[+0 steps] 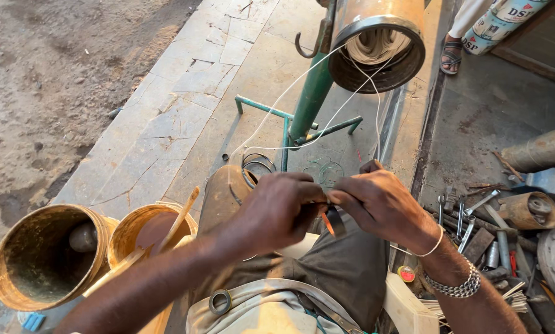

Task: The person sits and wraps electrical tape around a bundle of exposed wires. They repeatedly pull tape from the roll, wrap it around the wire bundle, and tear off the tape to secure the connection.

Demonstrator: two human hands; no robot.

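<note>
My left hand (277, 209) and my right hand (382, 204) meet in front of me above my lap. Between their fingertips they pinch a small dark roll with an orange strip (332, 221), which looks like tape. Thin white wires (327, 120) run from my fingers up into a rusty metal cylinder (379, 40) mounted on a green stand (311, 99). The cylinder's open end shows pale windings inside. My right wrist wears a metal chain bracelet and a thin white band.
Two dirty yellowish buckets (36, 253) stand at lower left, one with a stick (178, 219) in brown liquid. Spanners and metal parts (475, 226) lie scattered at right. A rusty cylinder (225, 192) stands by my knee. Another person's sandalled foot (452, 54) is at top right.
</note>
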